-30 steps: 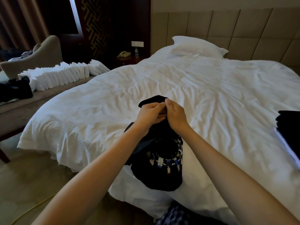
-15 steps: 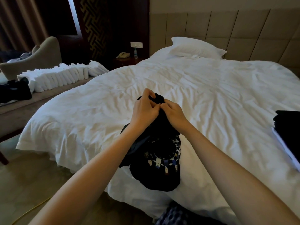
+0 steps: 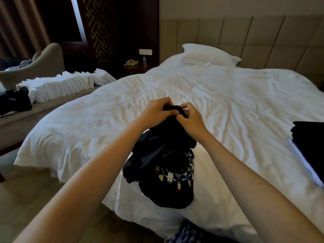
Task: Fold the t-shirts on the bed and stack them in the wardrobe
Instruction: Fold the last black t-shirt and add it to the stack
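A crumpled black t-shirt with a ring of small printed figures hangs over the near part of the white bed. My left hand and my right hand grip its bunched top edge side by side, holding it up above the duvet. The shirt's lower part rests on the bed near the edge. A stack of folded dark shirts lies at the bed's right side. No wardrobe is in view.
A white pillow lies by the padded headboard. Left of the bed, a bench carries a row of folded white towels and dark clothes. A nightstand with a phone stands behind. Bare floor lies at lower left.
Both hands have worked along the shirt's top edge, regripping the bunched fabric; the loose flap that stuck up above them is now gathered in. The shirt hangs in much the same place.
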Motion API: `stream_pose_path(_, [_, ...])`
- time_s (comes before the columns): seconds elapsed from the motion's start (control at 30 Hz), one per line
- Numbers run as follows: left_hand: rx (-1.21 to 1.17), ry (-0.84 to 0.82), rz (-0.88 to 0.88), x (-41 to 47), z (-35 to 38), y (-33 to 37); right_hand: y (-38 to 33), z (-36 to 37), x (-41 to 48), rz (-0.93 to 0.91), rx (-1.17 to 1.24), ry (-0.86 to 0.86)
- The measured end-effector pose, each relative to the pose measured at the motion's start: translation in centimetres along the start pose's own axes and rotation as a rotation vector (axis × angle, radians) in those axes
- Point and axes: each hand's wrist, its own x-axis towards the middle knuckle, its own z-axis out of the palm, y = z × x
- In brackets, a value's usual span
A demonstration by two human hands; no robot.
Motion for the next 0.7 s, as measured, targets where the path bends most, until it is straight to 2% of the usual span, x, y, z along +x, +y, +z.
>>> stream_pose_path(0.13, [-0.015,-0.016,0.056,0.3,1.0,0.7,-0.2,0.2,0.6,0.106,-0.207,0.053])
stream_pose_path(0.23, [-0.011,0.053,0.084,1.1,1.2,1.5,-0.6,0.0,1.1,0.154,-0.28,0.155])
stream_pose_path(0.33, [-0.027,0.153,0.08,2.2,0.5,1.8,-0.7,-1.9,1.6,0.138,-0.368,0.21])
stream_pose_path(0.43, [-0.059,0.182,0.089,3.1,0.0,1.9,-0.5,-4.0,2.1,0.088,-0.454,0.195])
stream_pose_path(0.5, [-0.127,0.196,0.079,3.4,-0.3,2.1,0.1,-5.1,2.4,0.042,-0.448,0.074])
stream_pose_path(0.6, [-0.242,0.227,0.045,4.1,-1.4,1.9,1.8,-6.2,1.9,0.027,-0.223,-0.263])
stream_pose_path(0.7, [-0.188,0.187,0.022,4.0,-2.0,1.1,3.6,-6.2,1.2,0.133,-0.008,-0.382])
